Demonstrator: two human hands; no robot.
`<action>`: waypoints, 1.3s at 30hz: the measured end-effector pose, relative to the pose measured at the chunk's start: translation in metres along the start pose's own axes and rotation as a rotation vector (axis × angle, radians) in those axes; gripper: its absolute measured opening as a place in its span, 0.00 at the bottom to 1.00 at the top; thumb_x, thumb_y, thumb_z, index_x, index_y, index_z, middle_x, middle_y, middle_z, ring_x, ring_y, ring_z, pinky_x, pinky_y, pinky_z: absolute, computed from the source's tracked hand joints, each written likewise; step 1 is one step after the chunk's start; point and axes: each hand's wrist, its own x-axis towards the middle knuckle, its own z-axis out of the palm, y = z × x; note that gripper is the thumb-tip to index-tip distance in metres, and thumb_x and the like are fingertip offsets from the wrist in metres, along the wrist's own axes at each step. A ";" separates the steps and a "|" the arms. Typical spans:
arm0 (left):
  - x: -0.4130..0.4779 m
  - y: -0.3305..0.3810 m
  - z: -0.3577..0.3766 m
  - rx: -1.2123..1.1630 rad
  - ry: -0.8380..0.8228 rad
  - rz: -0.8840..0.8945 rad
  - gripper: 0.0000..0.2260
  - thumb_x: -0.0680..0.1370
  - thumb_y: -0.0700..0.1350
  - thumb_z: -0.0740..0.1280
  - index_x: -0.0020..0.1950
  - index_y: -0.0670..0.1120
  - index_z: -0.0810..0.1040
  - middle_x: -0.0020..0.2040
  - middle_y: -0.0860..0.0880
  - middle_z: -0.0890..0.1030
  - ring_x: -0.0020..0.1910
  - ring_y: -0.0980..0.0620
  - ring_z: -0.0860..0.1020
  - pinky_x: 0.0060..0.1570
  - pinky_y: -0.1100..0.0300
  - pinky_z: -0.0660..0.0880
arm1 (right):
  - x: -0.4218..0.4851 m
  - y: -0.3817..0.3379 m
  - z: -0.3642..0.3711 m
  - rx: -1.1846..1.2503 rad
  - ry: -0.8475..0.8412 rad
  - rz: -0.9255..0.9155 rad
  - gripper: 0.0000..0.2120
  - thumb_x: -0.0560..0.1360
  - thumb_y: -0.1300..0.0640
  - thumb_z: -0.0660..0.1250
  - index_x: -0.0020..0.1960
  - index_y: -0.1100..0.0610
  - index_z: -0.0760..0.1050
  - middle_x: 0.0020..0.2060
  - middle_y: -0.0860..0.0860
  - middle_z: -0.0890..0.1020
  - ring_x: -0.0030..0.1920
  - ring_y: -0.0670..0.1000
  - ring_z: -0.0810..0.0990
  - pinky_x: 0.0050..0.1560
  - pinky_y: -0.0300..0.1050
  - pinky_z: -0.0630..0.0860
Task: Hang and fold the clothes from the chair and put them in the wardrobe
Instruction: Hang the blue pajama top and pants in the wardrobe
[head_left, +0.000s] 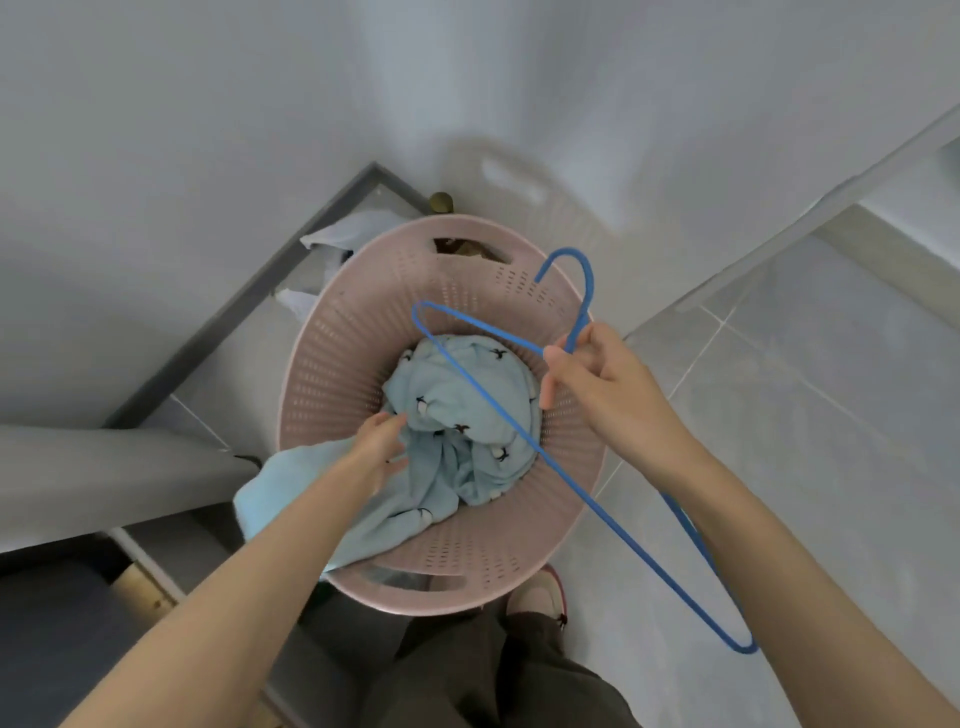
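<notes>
A pink perforated laundry basket (332, 364) stands on the floor in front of me. Inside lies a crumpled light blue garment (467, 410) with small dark bird prints; part of it hangs over the basket's near left rim. My left hand (382, 447) reaches into the basket, fingers spread and touching the cloth. My right hand (597, 379) grips a blue wire hanger (498, 410) at the base of its hook, holding it above the basket. The hanger's long side crosses over the garment.
A grey-framed piece of furniture (249, 291) runs along the left, with white cloth (343, 234) behind the basket. A grey padded surface (104, 467) sits at the left. White walls stand ahead, grey floor tiles (805, 389) on the right. My slippered foot (540, 597) is beside the basket.
</notes>
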 end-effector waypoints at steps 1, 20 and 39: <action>0.014 -0.004 0.005 -0.042 0.018 -0.018 0.25 0.80 0.46 0.64 0.75 0.45 0.61 0.72 0.45 0.67 0.68 0.44 0.67 0.59 0.52 0.71 | 0.006 0.007 0.002 -0.008 -0.018 -0.008 0.07 0.81 0.53 0.61 0.45 0.51 0.66 0.30 0.47 0.81 0.22 0.43 0.62 0.25 0.32 0.61; 0.072 -0.008 0.031 -0.438 -0.012 -0.032 0.11 0.80 0.42 0.64 0.63 0.45 0.72 0.59 0.46 0.76 0.50 0.50 0.77 0.50 0.54 0.76 | 0.023 0.025 0.004 0.029 -0.186 0.062 0.07 0.81 0.54 0.60 0.52 0.59 0.69 0.32 0.50 0.82 0.20 0.43 0.59 0.20 0.33 0.58; -0.328 0.172 -0.035 -0.191 -0.362 0.351 0.09 0.78 0.45 0.67 0.58 0.47 0.78 0.49 0.47 0.84 0.47 0.51 0.82 0.41 0.59 0.79 | -0.160 -0.252 -0.095 0.058 -0.026 -0.074 0.08 0.81 0.58 0.60 0.49 0.59 0.76 0.30 0.48 0.79 0.23 0.41 0.66 0.28 0.29 0.66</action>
